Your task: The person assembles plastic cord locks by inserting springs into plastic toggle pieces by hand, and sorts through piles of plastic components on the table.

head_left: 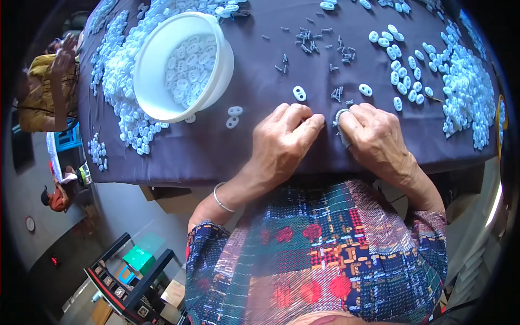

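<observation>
My left hand (287,138) rests at the front of the dark cloth, thumb and fingers pinched together; whatever they may hold is hidden. Close to its right, my right hand (379,135) is closed with curled fingers, and its contents cannot be made out. A pale, ridged band (339,120) shows along its index finger. Beyond the hands lie a white oval two-hole plastic piece (299,93) and another oval piece (365,89). Between these two sits a small cluster of dark metal springs (337,94).
A white plastic bowl (225,70), tilted in view, holds many two-hole pieces. Heaps of white pieces (116,81) lie around it, with another heap (468,92) at right. Loose springs (306,40) are scattered at the far middle. Other people (49,92) sit at left.
</observation>
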`<state>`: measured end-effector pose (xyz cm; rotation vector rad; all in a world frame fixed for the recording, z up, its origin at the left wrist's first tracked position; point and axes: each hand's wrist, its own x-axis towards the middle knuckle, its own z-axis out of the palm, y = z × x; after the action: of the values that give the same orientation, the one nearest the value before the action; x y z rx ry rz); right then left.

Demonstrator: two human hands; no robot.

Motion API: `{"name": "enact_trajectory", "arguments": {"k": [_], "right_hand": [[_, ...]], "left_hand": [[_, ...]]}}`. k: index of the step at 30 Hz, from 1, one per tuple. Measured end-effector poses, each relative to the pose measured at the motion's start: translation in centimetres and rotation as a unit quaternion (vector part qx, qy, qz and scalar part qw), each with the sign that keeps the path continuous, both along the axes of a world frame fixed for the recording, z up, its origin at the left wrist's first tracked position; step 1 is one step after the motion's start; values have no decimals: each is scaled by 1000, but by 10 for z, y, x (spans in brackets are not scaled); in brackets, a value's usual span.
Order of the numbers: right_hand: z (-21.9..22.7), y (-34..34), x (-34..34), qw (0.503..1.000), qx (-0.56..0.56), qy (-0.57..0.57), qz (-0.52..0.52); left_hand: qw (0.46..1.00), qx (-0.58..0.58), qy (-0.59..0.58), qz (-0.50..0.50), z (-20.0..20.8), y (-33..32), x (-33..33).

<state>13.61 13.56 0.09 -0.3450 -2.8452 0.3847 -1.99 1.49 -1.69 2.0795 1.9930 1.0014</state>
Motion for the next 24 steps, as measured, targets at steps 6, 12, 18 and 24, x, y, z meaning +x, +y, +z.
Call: {"name": "enact_trajectory", "arguments": {"k": [6, 12, 18, 24], "right_hand": [[-2, 2, 6, 999, -23, 24, 8], [7, 13, 7, 962, -237, 136, 20], [14, 18, -6, 892, -449, 40, -42], [11, 23, -16, 923, -385, 10, -11]], "left_hand": [[1000, 5, -9, 13, 4, 2, 5], [941, -44, -330, 63, 13, -5, 9], [789, -102, -586, 157, 23, -7, 8], [769, -160, -599, 155, 24, -7, 4]]}}
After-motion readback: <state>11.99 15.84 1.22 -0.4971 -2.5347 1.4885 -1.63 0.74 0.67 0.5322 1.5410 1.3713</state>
